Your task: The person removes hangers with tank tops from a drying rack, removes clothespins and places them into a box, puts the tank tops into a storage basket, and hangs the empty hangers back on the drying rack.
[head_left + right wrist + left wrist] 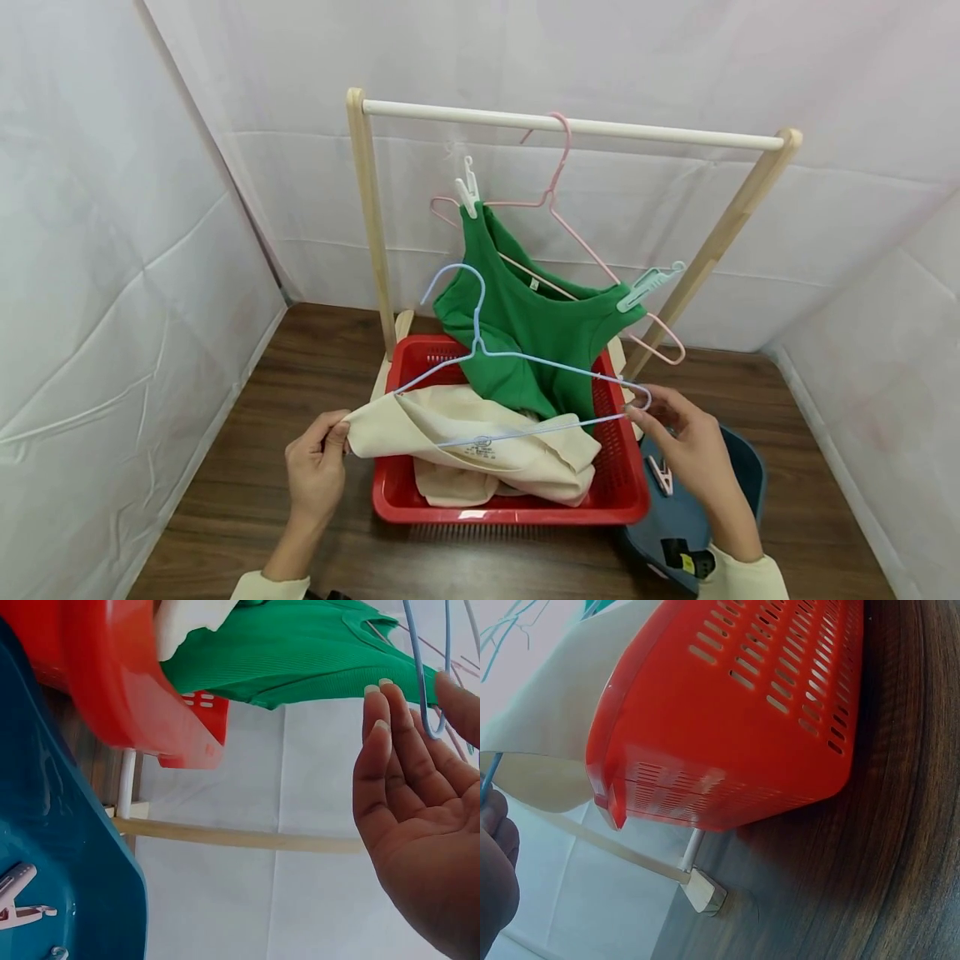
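My left hand (317, 467) pinches the strap end of a cream garment (517, 450), with the left end of a light blue hanger (543, 361) inside the fabric. The left wrist view shows the hanger's tip by those fingers under the cream cloth. At the hanger's bare right end, my right hand (686, 437) holds the looped corner between thumb and fingers. The cream garment lies partly in a red basket (510, 512), its lower part bunched. Behind it, a green tank top (525, 317) hangs from a pink hanger (553, 187), with a white clothespin (468, 190) and a mint clothespin (647, 287) at its straps.
A wooden rack with a white rod (675, 133) stands behind the basket and bears the pink hanger. To the right, partly under my right forearm, sits a blue bin (742, 454) with a pink clothespin (660, 477) inside. White cloth walls (150, 275) surround the wooden floor (247, 467).
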The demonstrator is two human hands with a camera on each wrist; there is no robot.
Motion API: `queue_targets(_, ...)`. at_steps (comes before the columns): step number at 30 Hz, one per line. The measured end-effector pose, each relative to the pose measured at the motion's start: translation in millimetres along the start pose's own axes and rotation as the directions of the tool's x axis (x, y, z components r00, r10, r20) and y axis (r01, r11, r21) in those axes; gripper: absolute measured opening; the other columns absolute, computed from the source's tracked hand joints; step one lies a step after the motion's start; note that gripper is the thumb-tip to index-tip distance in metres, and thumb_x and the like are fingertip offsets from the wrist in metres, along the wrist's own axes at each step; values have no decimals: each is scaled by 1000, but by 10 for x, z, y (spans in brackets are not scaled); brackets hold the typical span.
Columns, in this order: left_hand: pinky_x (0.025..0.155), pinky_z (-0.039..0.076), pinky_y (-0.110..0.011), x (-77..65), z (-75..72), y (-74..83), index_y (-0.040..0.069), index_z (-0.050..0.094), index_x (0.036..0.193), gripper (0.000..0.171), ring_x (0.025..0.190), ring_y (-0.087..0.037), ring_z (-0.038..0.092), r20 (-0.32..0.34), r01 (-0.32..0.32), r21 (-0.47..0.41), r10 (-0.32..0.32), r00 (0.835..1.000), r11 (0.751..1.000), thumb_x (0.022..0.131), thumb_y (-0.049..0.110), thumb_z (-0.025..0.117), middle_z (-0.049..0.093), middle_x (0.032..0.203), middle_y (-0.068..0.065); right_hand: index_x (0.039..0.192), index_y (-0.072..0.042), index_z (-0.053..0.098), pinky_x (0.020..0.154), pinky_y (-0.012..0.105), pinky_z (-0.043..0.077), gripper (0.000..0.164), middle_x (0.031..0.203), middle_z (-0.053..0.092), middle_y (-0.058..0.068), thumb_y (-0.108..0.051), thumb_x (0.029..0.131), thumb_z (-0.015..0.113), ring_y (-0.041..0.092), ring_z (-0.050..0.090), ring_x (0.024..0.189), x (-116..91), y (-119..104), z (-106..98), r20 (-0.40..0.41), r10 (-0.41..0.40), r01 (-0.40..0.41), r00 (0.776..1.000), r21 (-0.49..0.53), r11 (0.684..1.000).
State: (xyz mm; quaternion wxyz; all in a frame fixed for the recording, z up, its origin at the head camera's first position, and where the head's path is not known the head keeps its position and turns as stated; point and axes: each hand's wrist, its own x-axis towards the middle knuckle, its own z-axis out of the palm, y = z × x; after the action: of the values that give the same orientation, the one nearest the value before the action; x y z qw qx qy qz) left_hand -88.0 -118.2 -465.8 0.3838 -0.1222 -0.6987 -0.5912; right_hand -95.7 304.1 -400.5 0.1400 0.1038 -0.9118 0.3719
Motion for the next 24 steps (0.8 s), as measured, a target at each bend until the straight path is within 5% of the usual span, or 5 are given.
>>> queue_targets(6, 45, 32, -20, 20, 0, 79, -9, 59, 80, 16, 50, -13, 41, 24, -2, 2, 2, 1000, 1000, 82, -24, 55, 46, 58, -14, 111, -3, 63, 63, 20, 51, 18, 88, 68, 1, -10, 96, 58, 18, 59, 75, 15, 14, 7, -3, -7, 8, 1000, 45, 999)
queue_targets(12, 45, 33, -20, 89, 27, 270, -11, 59, 80, 18, 50, -15, 41, 29, -22, -10, 22, 999, 1000, 80, -28, 53, 46, 59, -14, 109, -2, 64, 64, 19, 51, 16, 86, 67, 2, -9, 97, 56, 12, 60, 74, 27, 2, 16, -24, -18, 19, 1000, 50, 999)
queue_targets(24, 43, 32, -22, 50, 20, 102, -9, 60, 79, 22, 51, -10, 41, 37, -29, -8, 29, 999, 1000, 77, -30, 54, 47, 58, -13, 100, -6, 67, 61, 21, 51, 10, 79, 65, -3, -8, 96, 58, 12, 60, 71, 45, -9, 15, -2, -41, 41, 999, 44, 998)
